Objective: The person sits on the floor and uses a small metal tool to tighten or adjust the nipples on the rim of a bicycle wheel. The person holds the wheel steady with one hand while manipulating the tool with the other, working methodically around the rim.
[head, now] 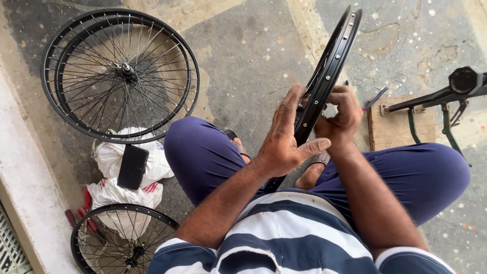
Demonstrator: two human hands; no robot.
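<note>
A black bicycle rim (336,48) stands nearly upright between my knees, edge-on, with small holes along its inner face. My left hand (284,134) lies flat against the rim's left side, fingers stretched up and thumb pointing right. My right hand (341,114) is curled against the rim's right side, its fingers closed around something small that I cannot make out. My blue trousers and striped shirt fill the lower part of the view.
Two spoked black wheels (122,71) lie stacked on the concrete at upper left. White bags (152,162) carry a black phone-like object (133,166). Another spoked wheel (119,238) lies at lower left. A wooden block (395,129) and a metal stand (446,94) sit at right.
</note>
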